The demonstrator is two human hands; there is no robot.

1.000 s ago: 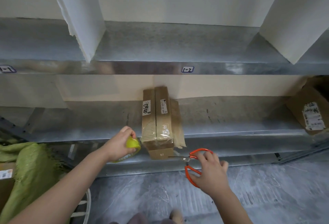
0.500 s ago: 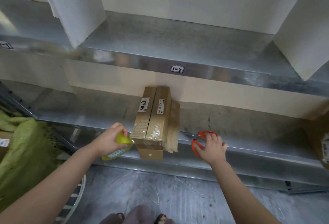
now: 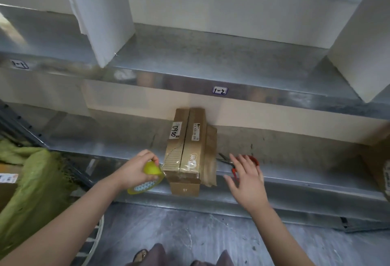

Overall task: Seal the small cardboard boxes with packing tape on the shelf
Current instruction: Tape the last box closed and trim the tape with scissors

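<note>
Left hand [image 3: 135, 170]: curled round the tape roll [image 3: 145, 185], just beside the cardboard box [image 3: 190, 151].
Right hand [image 3: 247, 179]: fingers spread, over red scissors [image 3: 252, 158] on the shelf [image 3: 306, 160].
Far left: green cloth [image 3: 31, 172].

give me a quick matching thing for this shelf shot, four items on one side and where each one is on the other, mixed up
Column one:
1. tape roll
2. scissors
3. cardboard boxes
4. green cloth

Column two:
a. on the lower shelf, between the two hands
b. at the far left of the view
c. gripped by the left hand
d. lying right of the boxes, partly behind the open right hand

Pairs: 1-c, 2-d, 3-a, 4-b
</note>
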